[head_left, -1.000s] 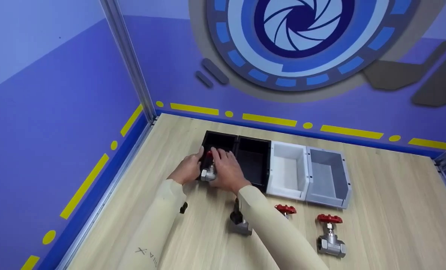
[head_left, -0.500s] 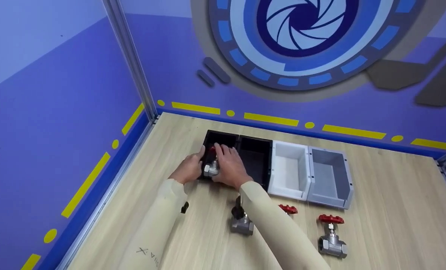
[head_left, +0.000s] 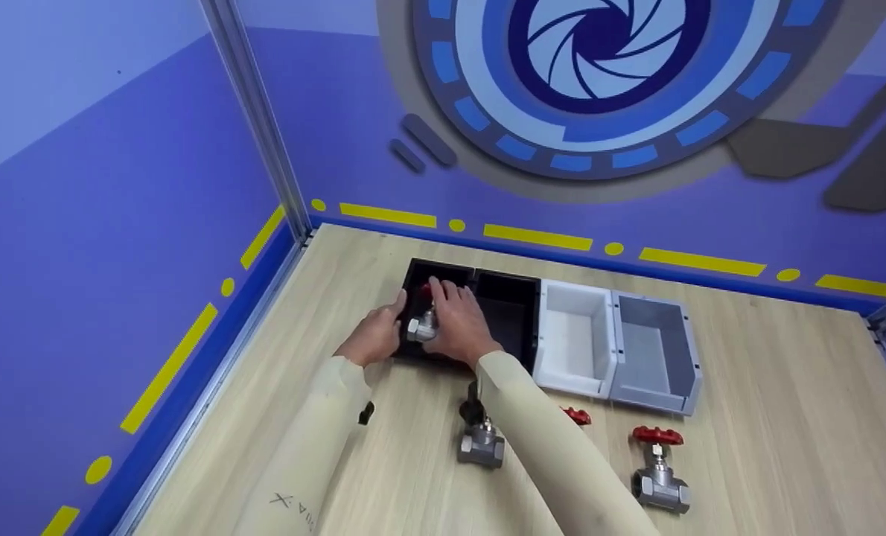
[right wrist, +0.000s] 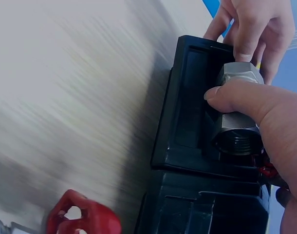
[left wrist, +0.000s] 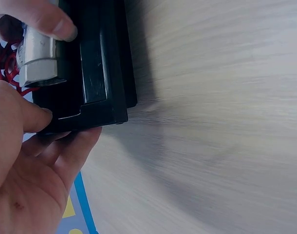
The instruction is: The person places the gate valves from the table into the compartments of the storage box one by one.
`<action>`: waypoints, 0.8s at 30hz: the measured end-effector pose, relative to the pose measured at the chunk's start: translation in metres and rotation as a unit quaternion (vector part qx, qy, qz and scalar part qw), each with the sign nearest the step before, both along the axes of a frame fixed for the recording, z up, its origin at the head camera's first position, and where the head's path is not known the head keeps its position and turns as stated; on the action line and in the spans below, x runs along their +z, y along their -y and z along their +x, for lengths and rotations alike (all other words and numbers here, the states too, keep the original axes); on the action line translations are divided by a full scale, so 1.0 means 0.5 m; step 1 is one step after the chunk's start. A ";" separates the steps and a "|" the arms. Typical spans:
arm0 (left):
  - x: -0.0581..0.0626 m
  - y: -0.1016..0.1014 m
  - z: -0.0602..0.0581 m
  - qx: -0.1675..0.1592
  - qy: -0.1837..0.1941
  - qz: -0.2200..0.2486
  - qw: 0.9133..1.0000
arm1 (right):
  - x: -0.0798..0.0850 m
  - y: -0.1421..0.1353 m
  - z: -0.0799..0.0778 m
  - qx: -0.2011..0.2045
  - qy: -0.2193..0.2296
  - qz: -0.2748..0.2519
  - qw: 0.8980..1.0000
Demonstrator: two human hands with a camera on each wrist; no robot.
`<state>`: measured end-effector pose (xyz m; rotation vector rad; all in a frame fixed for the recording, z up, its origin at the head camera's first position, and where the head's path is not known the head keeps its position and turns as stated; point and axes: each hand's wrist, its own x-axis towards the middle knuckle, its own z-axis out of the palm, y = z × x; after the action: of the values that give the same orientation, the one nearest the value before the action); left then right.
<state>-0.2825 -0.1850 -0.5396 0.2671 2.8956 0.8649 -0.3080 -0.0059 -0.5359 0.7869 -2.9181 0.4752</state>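
Observation:
My right hand (head_left: pixel 459 325) grips a gate valve (head_left: pixel 422 327) with a steel body and red handwheel, held within the leftmost black bin (head_left: pixel 443 266). In the right wrist view the thumb lies across the valve's steel body (right wrist: pixel 238 122), one threaded end facing the camera. My left hand (head_left: pixel 374 335) pinches the side wall of that same bin. The left wrist view has its thumb on the rim and the other fingers beneath or outside the black wall (left wrist: pixel 102 114). Part of the handwheel is hidden by the right fingers.
A second black bin (head_left: pixel 504 277), a white bin (head_left: pixel 573 383) and a grey bin (head_left: pixel 655 398) stand in a row to the right. Nearer on the table are a black-handled valve (head_left: pixel 482 447), a red-handled valve (head_left: pixel 659 476) and another red handwheel (head_left: pixel 578 416) partly behind the right sleeve.
The right hand has carried the valve slightly away from me and to the right, further into the leftmost bin. The left hand has kept its hold on the bin wall.

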 end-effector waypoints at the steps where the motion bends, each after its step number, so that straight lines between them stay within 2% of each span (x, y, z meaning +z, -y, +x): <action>1: -0.001 0.000 0.000 -0.002 -0.002 0.001 1.000 | 0.000 0.000 -0.002 -0.001 -0.001 0.000 1.000; 9: -0.004 -0.001 0.001 -0.009 -0.024 0.007 1.000 | -0.003 0.004 -0.018 -0.007 0.017 0.014 1.000; 17: 0.000 0.001 0.007 -0.001 0.011 0.014 1.000 | -0.009 0.012 -0.027 -0.017 0.038 0.012 0.999; 24: 0.002 0.004 0.004 -0.004 0.008 0.000 1.000 | -0.007 0.017 -0.031 -0.012 0.035 0.019 0.999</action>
<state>-0.2807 -0.1869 -0.5384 0.2703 2.8777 0.8612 -0.3237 -0.0142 -0.5393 0.7536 -3.0058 0.4556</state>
